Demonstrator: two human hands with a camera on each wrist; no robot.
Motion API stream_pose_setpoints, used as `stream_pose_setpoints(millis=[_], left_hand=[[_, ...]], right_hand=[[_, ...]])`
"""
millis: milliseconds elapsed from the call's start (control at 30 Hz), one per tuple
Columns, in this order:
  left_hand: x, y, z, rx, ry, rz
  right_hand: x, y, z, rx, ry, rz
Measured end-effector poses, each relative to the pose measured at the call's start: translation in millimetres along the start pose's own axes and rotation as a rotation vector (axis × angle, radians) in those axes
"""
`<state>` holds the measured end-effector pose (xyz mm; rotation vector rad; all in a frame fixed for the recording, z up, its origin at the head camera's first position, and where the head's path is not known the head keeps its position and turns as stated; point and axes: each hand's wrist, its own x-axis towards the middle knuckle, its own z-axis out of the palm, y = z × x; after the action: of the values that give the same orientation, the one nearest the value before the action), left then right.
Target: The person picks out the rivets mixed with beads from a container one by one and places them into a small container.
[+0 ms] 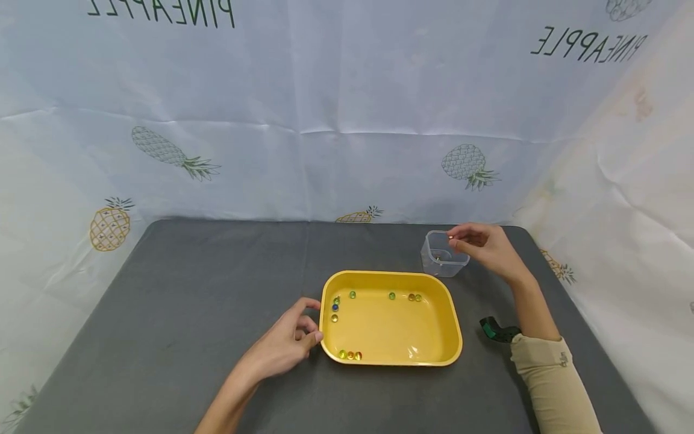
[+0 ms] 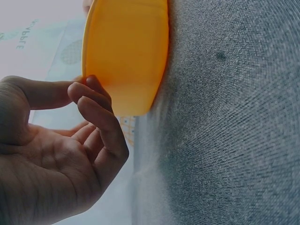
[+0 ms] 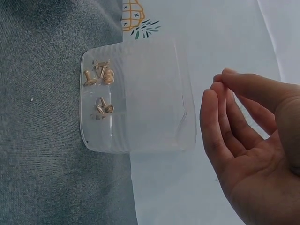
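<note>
A shallow yellow tray (image 1: pixel 401 319) lies on the table with several glass marbles in it, among them a blue marble (image 1: pixel 335 307). At its left edge my left hand (image 1: pixel 284 340) holds the rim with thumb and fingertips, also visible against the outer wall in the left wrist view. My right hand (image 1: pixel 485 247) is over the clear plastic box (image 1: pixel 443 269) and pinches a small copper-coloured screw (image 1: pixel 450 237), mostly hidden by the fingertips. In the right wrist view, several gold-coloured screws (image 3: pixel 104 108) with broad heads lie inside the box.
Grey cloth (image 1: pixel 217 289) covers the table. Behind it hangs a pale curtain (image 1: pixel 325 169) with pineapple prints. A black and green curved object (image 1: pixel 497 331) sits by the right forearm, near a rolled beige sleeve (image 1: pixel 553 380).
</note>
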<state>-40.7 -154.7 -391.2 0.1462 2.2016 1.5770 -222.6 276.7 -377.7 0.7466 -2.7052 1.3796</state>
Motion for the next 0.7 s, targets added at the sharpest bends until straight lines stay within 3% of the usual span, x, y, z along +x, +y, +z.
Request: stream_pose_setpoints(millis=[700], left_hand=[[1.4,-0.7,-0.5,-0.005,-0.006,-0.003]], right_hand=[[-1.1,4.3,1.3,-0.012,0.013,0.03]])
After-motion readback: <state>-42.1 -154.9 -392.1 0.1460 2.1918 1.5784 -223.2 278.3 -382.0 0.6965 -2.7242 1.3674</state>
